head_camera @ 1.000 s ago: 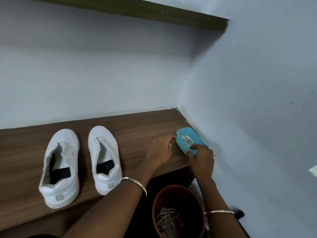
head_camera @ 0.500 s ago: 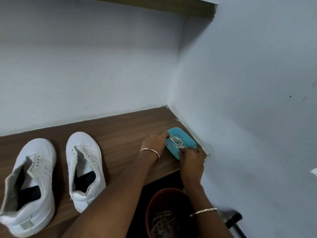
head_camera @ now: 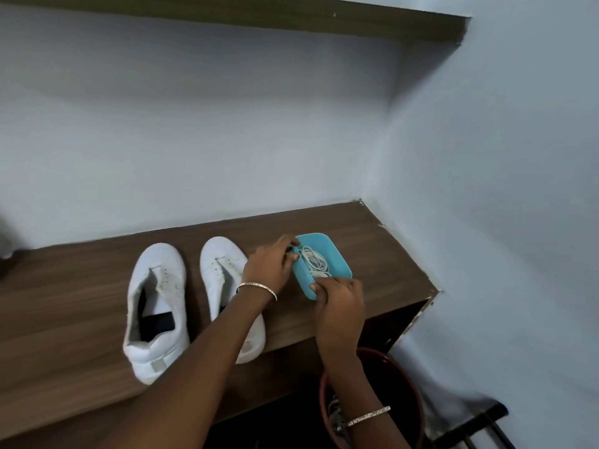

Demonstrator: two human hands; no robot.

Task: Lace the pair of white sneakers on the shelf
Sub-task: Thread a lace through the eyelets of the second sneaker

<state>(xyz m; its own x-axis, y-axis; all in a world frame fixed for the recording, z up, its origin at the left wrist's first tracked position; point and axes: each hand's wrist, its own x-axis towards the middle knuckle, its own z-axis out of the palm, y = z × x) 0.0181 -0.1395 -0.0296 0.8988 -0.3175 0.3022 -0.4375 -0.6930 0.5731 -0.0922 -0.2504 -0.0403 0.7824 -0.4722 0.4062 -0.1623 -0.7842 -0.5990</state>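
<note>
well, two smooth white sneakers are sitting side by side on the wood-grain shelf (head_camera: 64,303), toes pointing at the wall. the left sneaker (head_camera: 155,306) is lying with its tongue folded open and its eyelets bare, and the right sneaker (head_camera: 223,273) is partly hiding under the left forearm. just beside it, the left hand (head_camera: 269,267) is curling its fingers over the left rim of a small rounded turquoise plastic box (head_camera: 338,259), where the coiled white laces (head_camera: 316,260) are lying. the right hand (head_camera: 340,299) is pinching the box's near corner, fingers bent. below the shelf edge a round reddish bucket (head_camera: 405,377) is standing, the right forearm crossing it.
</note>
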